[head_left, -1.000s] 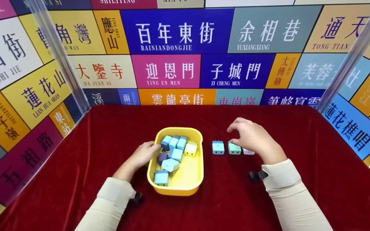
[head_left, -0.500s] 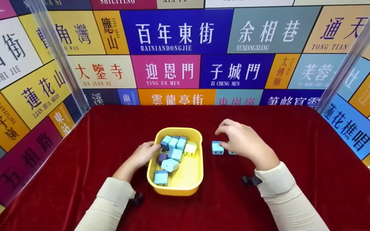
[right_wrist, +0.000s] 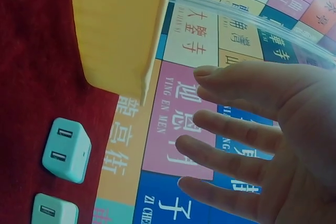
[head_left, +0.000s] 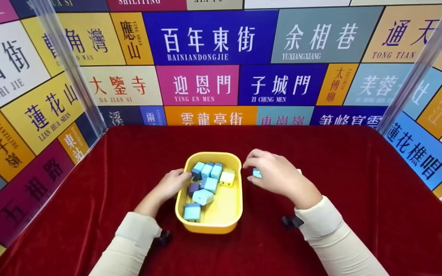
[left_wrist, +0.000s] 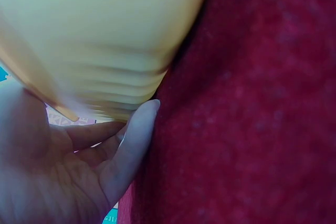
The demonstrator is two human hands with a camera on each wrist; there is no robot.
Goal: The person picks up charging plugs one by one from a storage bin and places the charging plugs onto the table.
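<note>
A yellow plastic tub (head_left: 223, 229) stands on the table with several USB charger plugs (head_left: 192, 211) in it, mostly light blue and dark blue. One plug (head_left: 227, 179) in there is yellow. My left hand (head_left: 169, 185) rests against the tub's left side; in the left wrist view its thumb lies by the lower outer wall. To the tub's right, my right hand (head_left: 274, 174) hovers over a short row of plugs with fingers apart and nothing in them. It hides most of that row. Two pale blue-green plugs (right_wrist: 66, 150) show in the right wrist view, ports visible.
Dark red velvet cloth (head_left: 259, 245) covers the table. Panels of coloured street signs (head_left: 211, 37) rise behind and at both sides. Clear posts (head_left: 413, 69) stand at the far corners.
My right hand has moved left along the row of plugs toward the tub, covering more of the light blue one. My left hand and the tub have stayed put.
</note>
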